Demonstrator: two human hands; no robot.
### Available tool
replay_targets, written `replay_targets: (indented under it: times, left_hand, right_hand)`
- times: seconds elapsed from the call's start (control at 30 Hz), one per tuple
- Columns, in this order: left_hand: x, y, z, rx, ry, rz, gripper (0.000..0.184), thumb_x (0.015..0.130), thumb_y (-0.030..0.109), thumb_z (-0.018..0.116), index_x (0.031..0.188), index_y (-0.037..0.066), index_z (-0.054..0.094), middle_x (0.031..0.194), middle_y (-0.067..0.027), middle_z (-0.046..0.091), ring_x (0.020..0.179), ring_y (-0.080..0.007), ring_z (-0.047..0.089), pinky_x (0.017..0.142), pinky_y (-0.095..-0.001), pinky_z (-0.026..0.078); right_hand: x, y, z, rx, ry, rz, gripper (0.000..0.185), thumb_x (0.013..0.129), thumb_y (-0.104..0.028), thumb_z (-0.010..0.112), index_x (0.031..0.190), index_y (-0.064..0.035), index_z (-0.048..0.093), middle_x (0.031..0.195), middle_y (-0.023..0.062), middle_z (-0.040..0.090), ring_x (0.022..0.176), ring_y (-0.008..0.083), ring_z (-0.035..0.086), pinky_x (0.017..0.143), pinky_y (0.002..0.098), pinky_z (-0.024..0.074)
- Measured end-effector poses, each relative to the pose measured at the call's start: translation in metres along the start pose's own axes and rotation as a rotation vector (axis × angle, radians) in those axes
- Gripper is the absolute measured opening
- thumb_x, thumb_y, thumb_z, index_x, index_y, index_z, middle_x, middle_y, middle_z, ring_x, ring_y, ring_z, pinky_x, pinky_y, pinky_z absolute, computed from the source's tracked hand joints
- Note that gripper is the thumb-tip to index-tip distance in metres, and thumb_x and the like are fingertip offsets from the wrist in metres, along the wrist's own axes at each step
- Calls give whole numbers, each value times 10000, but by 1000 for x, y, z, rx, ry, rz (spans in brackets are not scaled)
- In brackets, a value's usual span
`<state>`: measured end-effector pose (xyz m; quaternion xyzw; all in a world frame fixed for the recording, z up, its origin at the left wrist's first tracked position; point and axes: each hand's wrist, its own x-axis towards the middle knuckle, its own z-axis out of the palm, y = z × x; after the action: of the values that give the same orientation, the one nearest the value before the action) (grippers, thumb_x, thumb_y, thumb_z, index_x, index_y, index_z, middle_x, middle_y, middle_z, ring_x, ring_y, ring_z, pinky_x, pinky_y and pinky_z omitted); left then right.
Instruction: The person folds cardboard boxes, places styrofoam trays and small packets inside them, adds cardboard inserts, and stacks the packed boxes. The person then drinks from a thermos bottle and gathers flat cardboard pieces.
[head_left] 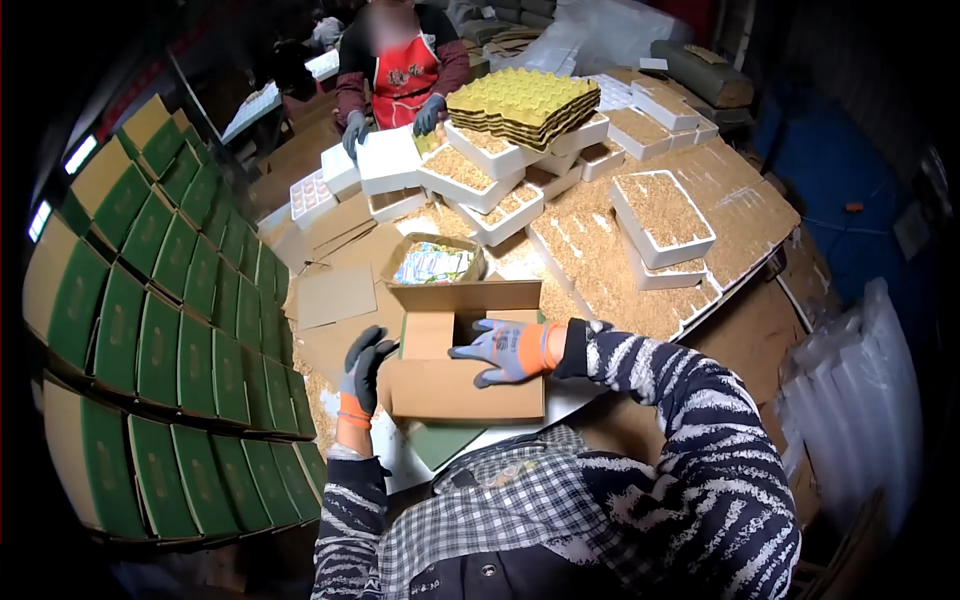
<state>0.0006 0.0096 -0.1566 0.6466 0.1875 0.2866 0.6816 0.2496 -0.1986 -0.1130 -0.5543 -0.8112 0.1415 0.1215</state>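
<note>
In front of me a brown cardboard box [465, 390] lies on the table, its back flap standing up and its side and front flaps folded partly inward. A dark gap shows between the flaps; what is inside is hidden. My right hand [510, 352], in a grey and orange glove, rests on the flaps at the right with its fingers stretched to the left. Beside the box's left side is my left hand [366, 372], gloved too, with its fingers extended upward and nothing in them. Whether it touches the box I cannot tell.
Green and brown boxes [160, 320] are stacked along the left. Behind my box stands a carton with colourful packets [435, 262]. White foam trays [660, 215] of brown filling and yellow egg trays [520, 100] lie further back. A person in a red apron [405, 80] handles a white foam box [390, 160].
</note>
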Motion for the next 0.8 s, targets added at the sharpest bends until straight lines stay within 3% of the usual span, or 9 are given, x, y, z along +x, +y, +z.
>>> replay_targets:
  times: [0.17, 0.3, 0.37, 0.43, 0.5, 0.57, 0.63, 0.7, 0.8]
  left_hand:
    - [-50, -14, -28, 84, 524, -177, 555, 991, 349, 493, 1446, 53, 379, 1388, -101, 472, 1233, -214, 502, 1035, -325, 389]
    - [-30, 105, 24, 261, -16, -89, 588, 941, 273, 555, 1433, -2, 386, 1343, -116, 526, 1193, -179, 520, 995, -295, 420]
    - [-8, 116, 31, 279, -150, -202, 588, 892, 162, 601, 1410, -34, 403, 1287, -158, 580, 1188, -220, 547, 1005, -320, 424]
    - [8, 46, 17, 623, -235, -224, 589, 879, 151, 607, 1395, -49, 408, 1305, -193, 577, 1217, -245, 545, 1012, -338, 421]
    - [-6, 15, 44, 966, -513, -229, 605, 858, 229, 622, 1406, 58, 433, 1230, -232, 604, 1163, -356, 570, 990, -418, 442]
    - [-17, 27, 73, 1159, -622, -268, 588, 864, 260, 601, 1418, 163, 431, 1135, -251, 628, 1067, -422, 584, 947, -453, 462]
    - [-41, 17, 73, 1082, -658, -122, 525, 869, 334, 600, 1361, 168, 514, 1098, -179, 663, 1009, -367, 622, 884, -432, 494]
    - [-38, 37, 72, 884, -670, -163, 423, 852, 340, 614, 1226, 144, 634, 1077, -149, 677, 986, -324, 640, 871, -398, 502]
    - [-15, 31, 47, 962, -983, -107, 330, 832, 318, 638, 1084, 114, 700, 1051, -136, 690, 966, -292, 655, 870, -355, 506]
  right_hand:
    - [-13, -20, -26, 422, 477, 320, 516, 958, -275, 523, 1452, -174, 415, 1001, 228, 657, 885, 373, 627, 862, 438, 474]
    - [25, -29, 85, 1062, 1186, 341, 488, 1028, -167, 391, 1472, 16, 302, 1489, 152, 372, 1393, 220, 335, 1152, 326, 245]
    - [10, -35, 100, 1165, 428, 605, 483, 1046, -181, 209, 1493, -6, 258, 1538, 136, 288, 1425, 334, 243, 1193, 405, 186]
    - [0, -25, 135, 1845, 159, 964, 589, 967, -506, 433, 1397, -106, 484, 1402, 147, 491, 1268, 298, 477, 1079, 401, 365]
    - [-19, 24, 151, 873, -146, 801, 638, 859, -572, 564, 1341, -153, 548, 1258, 137, 613, 1098, 284, 601, 959, 414, 463]
    - [-49, 21, 128, 494, 346, 856, 389, 904, -446, 566, 1148, -170, 689, 913, 135, 710, 805, 305, 660, 844, 361, 514]
    - [-95, 63, 87, 307, 1082, 952, 507, 817, -230, 712, 1280, -75, 578, 1170, 166, 626, 1078, 305, 594, 975, 378, 461]
    - [-151, 105, 41, 101, 1546, 1250, 867, 762, -369, 763, 1454, -62, 342, 1375, 262, 424, 1260, 421, 426, 1046, 447, 369]
    - [-225, 186, 7, 236, 1577, 1992, 1159, 666, -605, 763, 1502, -15, 220, 1525, 243, 223, 1361, 418, 318, 1099, 458, 305]
